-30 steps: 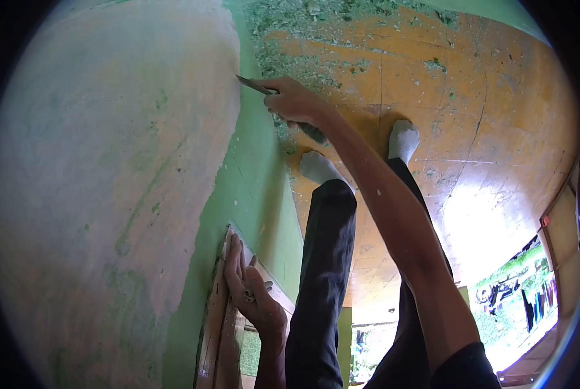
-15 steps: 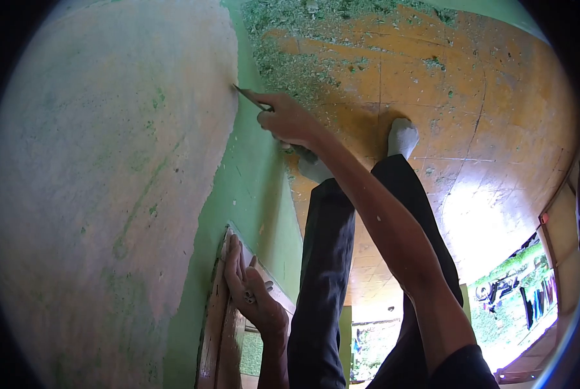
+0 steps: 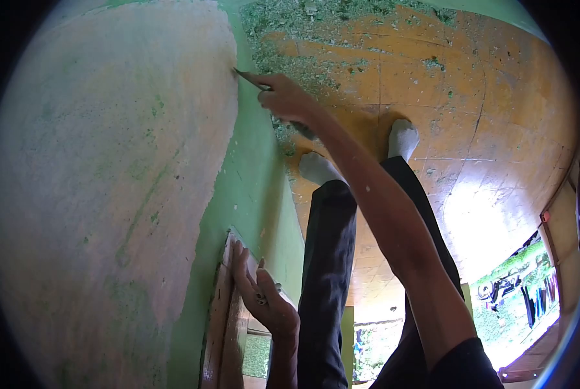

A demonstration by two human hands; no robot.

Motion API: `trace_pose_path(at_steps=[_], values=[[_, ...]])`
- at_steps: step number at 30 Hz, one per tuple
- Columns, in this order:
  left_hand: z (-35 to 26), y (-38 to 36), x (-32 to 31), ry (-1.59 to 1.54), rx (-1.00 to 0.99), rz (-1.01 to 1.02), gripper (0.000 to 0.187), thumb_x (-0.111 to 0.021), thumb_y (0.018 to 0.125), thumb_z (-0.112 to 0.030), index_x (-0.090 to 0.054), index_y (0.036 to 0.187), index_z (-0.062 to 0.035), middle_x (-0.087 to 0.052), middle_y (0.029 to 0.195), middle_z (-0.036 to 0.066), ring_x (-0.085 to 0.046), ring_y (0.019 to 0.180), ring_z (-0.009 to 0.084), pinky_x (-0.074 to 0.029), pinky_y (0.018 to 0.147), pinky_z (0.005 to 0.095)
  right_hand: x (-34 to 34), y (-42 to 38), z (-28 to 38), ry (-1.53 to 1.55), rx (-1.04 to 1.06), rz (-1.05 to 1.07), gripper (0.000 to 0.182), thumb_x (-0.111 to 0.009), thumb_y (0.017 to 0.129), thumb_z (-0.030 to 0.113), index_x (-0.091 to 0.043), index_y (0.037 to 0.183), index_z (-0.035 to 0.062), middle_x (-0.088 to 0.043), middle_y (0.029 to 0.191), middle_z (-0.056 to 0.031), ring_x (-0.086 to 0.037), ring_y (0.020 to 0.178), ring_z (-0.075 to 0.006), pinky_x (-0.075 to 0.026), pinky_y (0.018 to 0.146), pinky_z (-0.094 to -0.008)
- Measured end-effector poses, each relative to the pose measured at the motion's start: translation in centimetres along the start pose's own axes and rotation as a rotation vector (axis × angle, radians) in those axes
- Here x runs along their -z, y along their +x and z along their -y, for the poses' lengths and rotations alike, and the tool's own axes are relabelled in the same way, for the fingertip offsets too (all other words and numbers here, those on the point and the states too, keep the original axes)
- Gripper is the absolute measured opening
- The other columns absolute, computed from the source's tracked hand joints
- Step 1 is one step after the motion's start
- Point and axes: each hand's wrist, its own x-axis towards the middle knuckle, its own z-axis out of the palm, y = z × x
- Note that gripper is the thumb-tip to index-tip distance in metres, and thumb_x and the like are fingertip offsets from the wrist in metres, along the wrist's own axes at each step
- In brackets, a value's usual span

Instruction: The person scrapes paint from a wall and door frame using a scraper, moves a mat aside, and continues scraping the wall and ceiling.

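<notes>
My right hand [image 3: 289, 100] is closed around a scraper [image 3: 249, 78]. Its thin blade points up and left, with the tip at the edge between the bare, pale wall patch [image 3: 108, 188] and the green paint [image 3: 235, 178]. The far end of the handle shows below my palm. My left hand [image 3: 269, 301] lies against the wooden window frame [image 3: 215, 324], fingers stretched out along it. A ring sits on one of its fingers. Faint green streaks mark the pale patch.
Green paint flakes [image 3: 296, 61] lie thickly on the orange floor [image 3: 426, 84] along the wall. My socked feet [image 3: 403, 139] stand on this floor. At lower right, a bright opening [image 3: 517, 292] shows greenery and a motorbike outside.
My right hand has moved a little upward along the paint edge with the scraper. My left hand has shifted slightly down and right on the frame, its fingers a bit more spread.
</notes>
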Motion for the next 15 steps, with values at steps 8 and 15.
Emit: trace_pose_path(at_steps=[8,15], values=[[-0.5,0.0,0.0,-0.044,0.022,0.016,0.051,-0.039,0.101,-0.028,-0.038,0.136,0.0086,-0.036,0.146,0.026,-0.034,0.139,0.0371,-0.032,0.112,0.0487,-0.1,2.4,-0.9,-0.058,0.003,-0.071,0.061,-0.046,0.082,0.008,-0.05,0.142,0.0182,-0.056,0.065,-0.008,-0.053,0.045,-0.016,-0.048,0.045,-0.0327],[-0.7,0.4,0.0,-0.035,0.018,0.019,0.051,-0.038,0.102,-0.029,-0.038,0.137,0.0075,-0.035,0.147,0.025,-0.034,0.139,0.0369,-0.034,0.112,0.0482,0.2,0.3,0.6,-0.029,-0.012,-0.019,0.062,-0.048,0.082,0.008,-0.05,0.142,0.0201,-0.053,0.067,-0.0037,-0.05,0.046,-0.012,-0.045,0.041,-0.0295]])
